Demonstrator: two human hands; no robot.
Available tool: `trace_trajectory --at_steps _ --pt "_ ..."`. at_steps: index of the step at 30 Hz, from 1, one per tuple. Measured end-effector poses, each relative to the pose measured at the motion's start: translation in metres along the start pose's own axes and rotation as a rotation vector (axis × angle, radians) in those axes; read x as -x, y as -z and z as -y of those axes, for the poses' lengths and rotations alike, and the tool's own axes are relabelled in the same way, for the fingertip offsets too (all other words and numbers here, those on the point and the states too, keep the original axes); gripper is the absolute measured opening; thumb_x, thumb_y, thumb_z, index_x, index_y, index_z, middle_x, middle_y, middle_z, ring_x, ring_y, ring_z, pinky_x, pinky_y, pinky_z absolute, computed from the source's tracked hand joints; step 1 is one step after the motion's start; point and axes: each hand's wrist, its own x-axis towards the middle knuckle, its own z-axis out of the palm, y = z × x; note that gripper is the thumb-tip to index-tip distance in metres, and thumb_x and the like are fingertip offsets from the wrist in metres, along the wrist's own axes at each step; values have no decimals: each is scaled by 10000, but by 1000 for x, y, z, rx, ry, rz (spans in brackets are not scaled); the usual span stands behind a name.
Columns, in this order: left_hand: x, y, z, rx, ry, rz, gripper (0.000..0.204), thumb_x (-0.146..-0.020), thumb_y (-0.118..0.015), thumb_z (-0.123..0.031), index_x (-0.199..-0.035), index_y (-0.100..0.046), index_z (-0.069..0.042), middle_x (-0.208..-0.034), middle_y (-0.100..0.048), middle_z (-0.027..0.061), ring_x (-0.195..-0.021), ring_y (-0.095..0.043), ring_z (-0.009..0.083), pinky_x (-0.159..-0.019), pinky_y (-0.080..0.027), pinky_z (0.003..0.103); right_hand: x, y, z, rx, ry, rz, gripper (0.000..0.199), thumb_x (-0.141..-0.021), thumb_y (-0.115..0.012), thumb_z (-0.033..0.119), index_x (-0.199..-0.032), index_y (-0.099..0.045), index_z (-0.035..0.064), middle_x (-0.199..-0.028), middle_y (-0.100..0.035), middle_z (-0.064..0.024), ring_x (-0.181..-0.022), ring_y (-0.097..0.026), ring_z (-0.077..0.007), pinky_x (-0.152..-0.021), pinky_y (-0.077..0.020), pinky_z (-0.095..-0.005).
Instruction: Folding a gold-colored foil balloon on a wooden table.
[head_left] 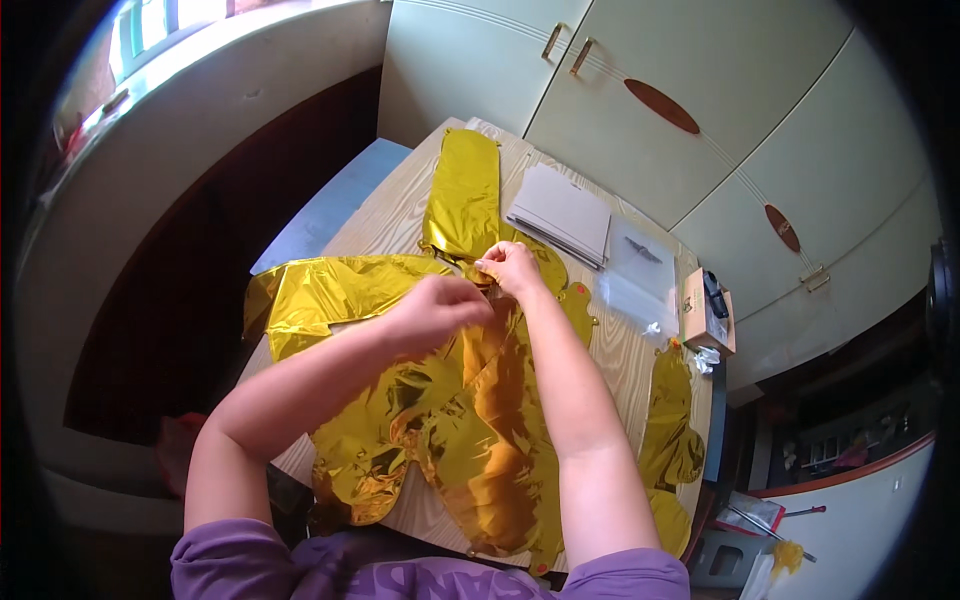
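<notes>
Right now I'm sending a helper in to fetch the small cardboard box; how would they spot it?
Start at the wooden table that stands before the pale cupboard doors. Go to its far right edge, just past the clear plastic bag. There sits the small cardboard box, the only brown boxy thing among flat gold foil balloons, with a dark object on top.

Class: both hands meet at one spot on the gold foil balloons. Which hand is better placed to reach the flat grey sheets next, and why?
Probably the right hand: it is nearer the grey sheets, which lie just beyond it on the table. The left hand sits nearer the person, over the gold foil balloons.
</notes>
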Motion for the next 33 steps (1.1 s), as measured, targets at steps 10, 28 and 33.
trace_trajectory --at_steps 10,28,33 --pt "43 -26 62 -1016 -280 129 845 -877 -678 -539 -1530 -423 -67 -1619 -314 222 -1531 -189 446 -1243 -133 597 22 5 18 123 126 -137 154 -847 -771 199 -905 -781 57 -992 -706 -171 -945 -693 -302 -849 -551 -389" --pt "-31 48 30 -725 -341 -164 228 -938 -638 -197 -1063 -745 -39 -1089 -709 175 -1055 -673 347 -954 -526 431 59 15 34 429 617 -23 116 -891 -634 127 -916 -745 100 -907 -687 -117 -888 -684 -325 -809 -558 -441" --pt "-65 58 50 -716 -369 -160 256 -901 -688 -187 -1095 -735 -26 -1083 -704 170 -1042 -672 346 -933 -533 417 52 24 44 303 414 -6 104 -844 -701 163 -867 -768 88 -902 -743 -132 -849 -709 -310 -781 -569 -417"
